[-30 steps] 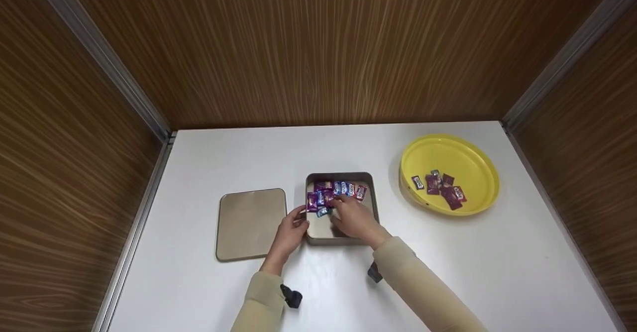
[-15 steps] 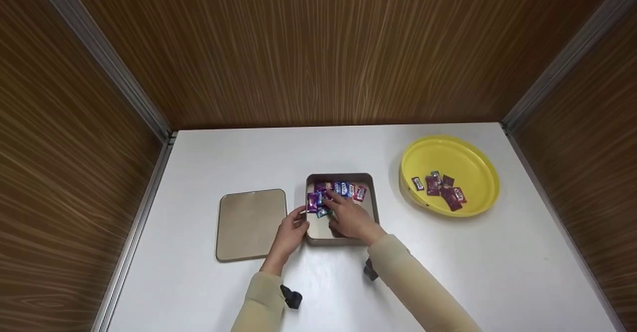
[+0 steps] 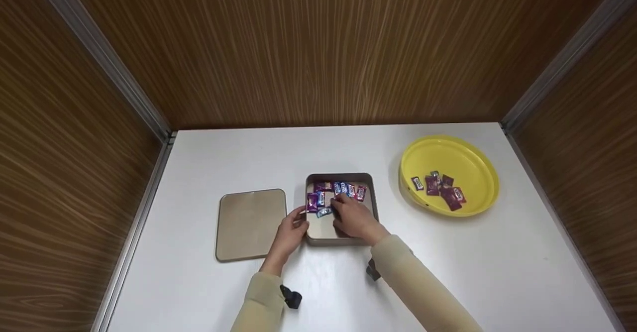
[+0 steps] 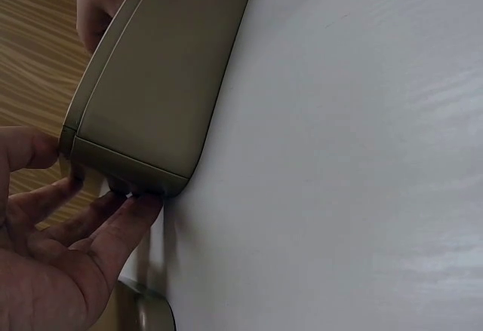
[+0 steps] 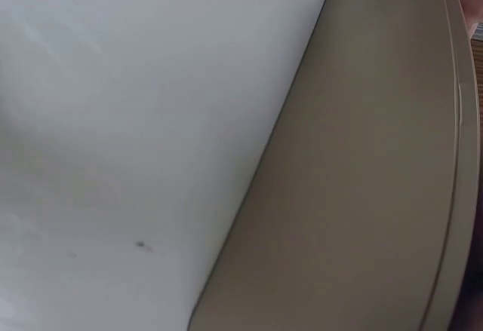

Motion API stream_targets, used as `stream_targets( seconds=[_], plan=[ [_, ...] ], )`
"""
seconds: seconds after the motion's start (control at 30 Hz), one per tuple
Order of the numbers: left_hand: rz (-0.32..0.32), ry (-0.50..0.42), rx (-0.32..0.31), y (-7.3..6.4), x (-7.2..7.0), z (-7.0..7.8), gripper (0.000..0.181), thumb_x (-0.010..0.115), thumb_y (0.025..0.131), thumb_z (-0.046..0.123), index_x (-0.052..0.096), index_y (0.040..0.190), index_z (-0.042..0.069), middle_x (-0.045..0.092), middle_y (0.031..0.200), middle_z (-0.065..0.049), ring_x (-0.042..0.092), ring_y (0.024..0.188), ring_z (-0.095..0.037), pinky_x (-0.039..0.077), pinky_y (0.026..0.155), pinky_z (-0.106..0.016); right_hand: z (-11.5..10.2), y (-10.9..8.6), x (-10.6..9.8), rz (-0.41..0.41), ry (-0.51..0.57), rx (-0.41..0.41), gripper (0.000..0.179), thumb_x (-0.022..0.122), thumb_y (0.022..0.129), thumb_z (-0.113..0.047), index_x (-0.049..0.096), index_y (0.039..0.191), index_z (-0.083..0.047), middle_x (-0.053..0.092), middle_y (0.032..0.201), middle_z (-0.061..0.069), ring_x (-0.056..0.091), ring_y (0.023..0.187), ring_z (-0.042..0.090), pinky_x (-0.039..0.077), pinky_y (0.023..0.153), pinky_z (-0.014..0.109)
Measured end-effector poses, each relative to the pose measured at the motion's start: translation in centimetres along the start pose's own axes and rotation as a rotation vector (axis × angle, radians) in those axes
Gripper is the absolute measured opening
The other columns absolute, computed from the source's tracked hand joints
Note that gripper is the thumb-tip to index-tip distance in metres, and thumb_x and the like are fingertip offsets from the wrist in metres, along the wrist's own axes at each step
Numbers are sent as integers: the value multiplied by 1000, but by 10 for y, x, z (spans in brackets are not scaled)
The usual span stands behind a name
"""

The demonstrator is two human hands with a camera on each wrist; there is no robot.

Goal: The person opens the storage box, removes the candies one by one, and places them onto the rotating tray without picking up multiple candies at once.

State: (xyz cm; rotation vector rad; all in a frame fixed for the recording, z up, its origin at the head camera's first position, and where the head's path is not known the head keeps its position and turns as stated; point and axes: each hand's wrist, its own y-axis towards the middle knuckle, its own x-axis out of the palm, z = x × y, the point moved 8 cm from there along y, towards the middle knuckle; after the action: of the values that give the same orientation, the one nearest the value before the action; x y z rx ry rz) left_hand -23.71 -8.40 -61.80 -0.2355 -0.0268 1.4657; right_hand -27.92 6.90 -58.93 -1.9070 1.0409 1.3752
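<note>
A square tan tin (image 3: 343, 241) stands without its lid and holds several small wrapped candies (image 3: 343, 188) in purple, blue and red. My left hand (image 3: 290, 235) rests its fingertips on the left outer wall and rim; in the left wrist view that hand (image 4: 68, 248) touches the tin's corner (image 4: 136, 169) with slightly bent fingers. Inside the tin, my right hand (image 3: 354, 217) has its fingers curled together beside a blue candy (image 3: 321, 198) and a teal candy (image 3: 324, 212). It seems to pinch a purple candy, mostly hidden by the fingers. The right wrist view mainly shows the tin's front wall (image 5: 355, 157).
A yellow round tray (image 3: 460, 155) at the right holds several more wrapped candies (image 3: 443, 188). The tan lid (image 3: 251, 225) lies flat left of the tin. Wood-patterned walls (image 3: 318, 48) border the white table (image 3: 239, 158) at the back and sides.
My right fingers spread over the purple candy, then drew together to the right; its spot now shows pale. The teal candy's angle shifted slightly. My left hand has stayed put.
</note>
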Motion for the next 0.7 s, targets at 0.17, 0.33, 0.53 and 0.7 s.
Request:
stream_targets(
  seconds=[0.17, 0.33, 0.53, 0.7],
  plan=[
    [-5, -8, -20, -1, 0, -1, 48, 50, 98, 1, 40, 144, -5, 52, 131, -27, 53, 122, -38, 47, 98, -42, 4, -3, -2, 13, 9, -6, 30, 69, 89, -6, 66, 117, 4, 57, 115, 16, 61, 99, 33, 51, 91, 44],
    [-1, -3, -16, 0, -1, -1, 48, 50, 97, 1, 41, 144, -6, 52, 131, -28, 53, 121, -38, 47, 98, -42, 8, -4, -2, -2, 21, 14, 16, 66, 90, -2, 69, 105, 1, 62, 104, 12, 63, 94, 28, 52, 87, 40],
    [-5, -7, -20, 0, 0, -1, 48, 51, 98, 1, 40, 145, -6, 51, 132, -28, 51, 124, -40, 46, 100, -43, 10, -5, -1, -9, 11, 41, 9, 66, 89, -2, 69, 98, -3, 63, 93, 8, 63, 85, 24, 54, 79, 38],
    [-10, -7, -23, 0, 0, -1, 49, 51, 99, 2, 38, 145, -6, 50, 134, -29, 50, 125, -40, 45, 100, -44, 10, -8, -4, 11, 19, 26, 6, 67, 87, -1, 69, 92, -5, 62, 88, 6, 62, 80, 23, 54, 75, 38]
  ],
)
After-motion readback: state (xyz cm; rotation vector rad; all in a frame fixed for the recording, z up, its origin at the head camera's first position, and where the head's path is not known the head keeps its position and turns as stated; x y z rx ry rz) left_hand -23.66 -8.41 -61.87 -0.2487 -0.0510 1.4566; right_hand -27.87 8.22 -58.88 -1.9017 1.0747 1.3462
